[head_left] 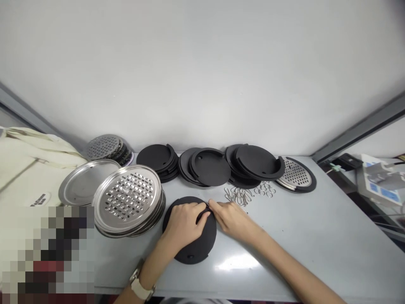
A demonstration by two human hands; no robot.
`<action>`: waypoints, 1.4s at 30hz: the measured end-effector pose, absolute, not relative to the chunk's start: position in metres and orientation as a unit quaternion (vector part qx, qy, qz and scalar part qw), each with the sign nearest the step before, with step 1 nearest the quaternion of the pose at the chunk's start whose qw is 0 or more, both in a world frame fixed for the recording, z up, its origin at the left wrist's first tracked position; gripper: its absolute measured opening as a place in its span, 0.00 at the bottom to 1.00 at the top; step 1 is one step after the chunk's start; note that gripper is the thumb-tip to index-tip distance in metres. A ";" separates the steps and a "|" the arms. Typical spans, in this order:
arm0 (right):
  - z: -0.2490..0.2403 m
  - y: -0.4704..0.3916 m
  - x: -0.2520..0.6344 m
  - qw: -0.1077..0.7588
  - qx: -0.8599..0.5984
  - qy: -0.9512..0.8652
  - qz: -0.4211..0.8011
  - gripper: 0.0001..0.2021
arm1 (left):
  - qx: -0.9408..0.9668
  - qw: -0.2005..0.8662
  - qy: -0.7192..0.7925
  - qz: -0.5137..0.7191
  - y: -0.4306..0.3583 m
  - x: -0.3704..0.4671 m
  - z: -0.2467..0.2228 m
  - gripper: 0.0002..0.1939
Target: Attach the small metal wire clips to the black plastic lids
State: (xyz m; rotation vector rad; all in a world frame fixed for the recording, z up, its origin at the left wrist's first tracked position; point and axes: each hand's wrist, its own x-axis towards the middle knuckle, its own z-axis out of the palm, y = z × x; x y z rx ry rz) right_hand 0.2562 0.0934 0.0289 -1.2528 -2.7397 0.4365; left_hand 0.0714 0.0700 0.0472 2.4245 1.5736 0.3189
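A round black disc (196,245) with a raised partial rim lies on the table in front of me. My left hand (188,221) rests across it, its fingers bent at the disc's upper right edge. At that same edge, my right hand (232,217) has its fingers drawn together in a pinch, touching the left fingertips. Whatever small part sits between the fingertips is hidden. Beyond my right hand lies a pile of small metal clips (238,196), with several metal rings (265,189) beside it.
A stack of round perforated metal grater plates (126,198) stands left, beside a plain metal plate (91,181). Along the wall are stacks of black discs (155,157) and a grater plate in a black holder (297,173). A cream bag (28,169) borders the left side.
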 end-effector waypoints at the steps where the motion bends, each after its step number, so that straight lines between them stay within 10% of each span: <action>1: 0.029 0.093 0.257 0.048 -0.408 -0.901 0.139 0.05 | 0.829 0.115 0.536 0.110 0.070 0.071 0.047 0.10; 42: 0.038 0.099 0.270 0.082 -0.433 -0.866 0.236 0.09 | 0.860 0.053 0.497 0.109 0.074 0.080 0.039 0.09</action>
